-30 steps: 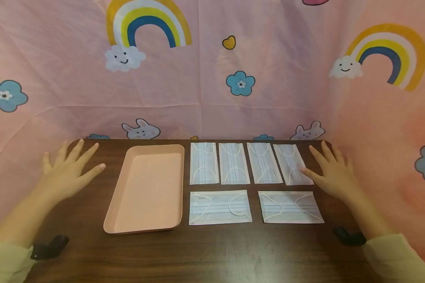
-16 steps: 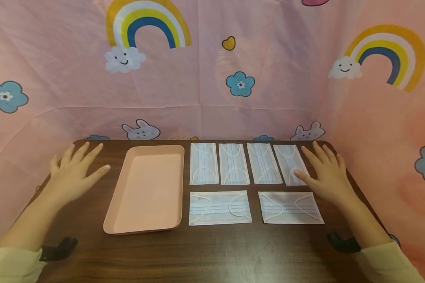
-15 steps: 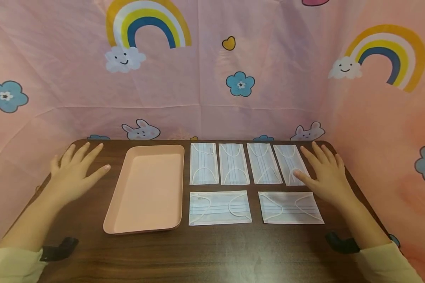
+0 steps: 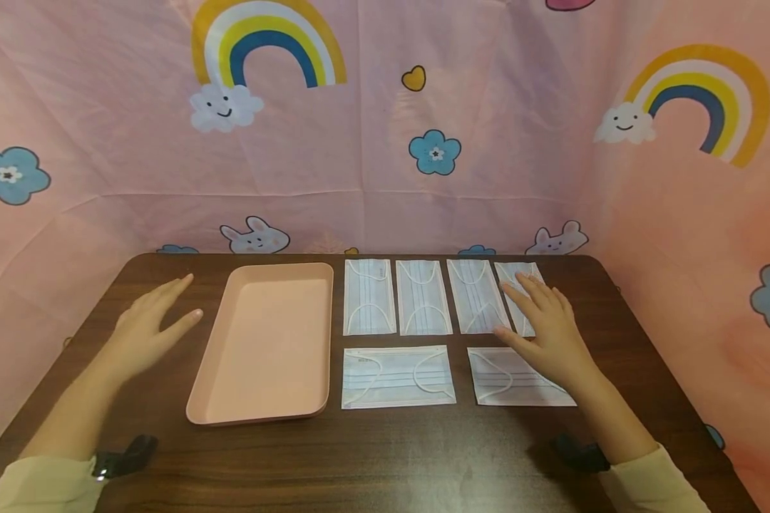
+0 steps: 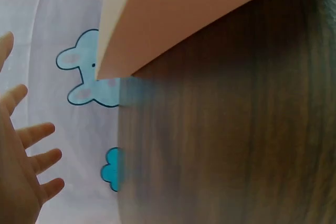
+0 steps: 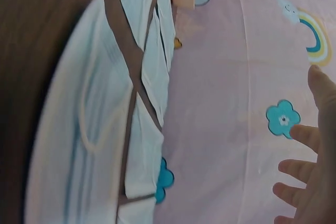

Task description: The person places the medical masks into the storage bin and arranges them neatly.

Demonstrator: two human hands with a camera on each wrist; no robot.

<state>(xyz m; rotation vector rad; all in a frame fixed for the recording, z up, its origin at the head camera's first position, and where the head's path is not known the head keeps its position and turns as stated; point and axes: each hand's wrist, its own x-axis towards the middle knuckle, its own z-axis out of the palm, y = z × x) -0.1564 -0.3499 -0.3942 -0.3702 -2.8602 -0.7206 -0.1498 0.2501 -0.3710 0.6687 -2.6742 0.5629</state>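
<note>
The white pleated face mask at the far right of the back row (image 4: 518,285) lies flat on the dark brown wooden desk (image 4: 385,456), and the right hand (image 4: 545,331) is now above it, fingers spread and straight, grasping nothing. One second ago this hand rested on the desk to the right of the masks; it has moved left and now covers most of this mask and the upper right corner of the white mask in the front row at right (image 4: 513,381). If the fingertips already press on the mask or only hover just above, I cannot tell from the head view. To my judgement, this mask is the one the hand will take first.

The left hand (image 4: 147,324) has also come a little inward. It is open and relaxed, holding nothing, just beside the left rim of the empty pale pink rectangular plastic tray (image 4: 195,385), but not touching it.

Three more white masks (image 4: 420,296) stand in the back row to the left, and another white mask (image 4: 398,376) lies in front, near the tray. None of the masks has moved. Behind the desk hangs a pink cloth with rainbows, flowers and rabbits (image 4: 385,142).
</note>
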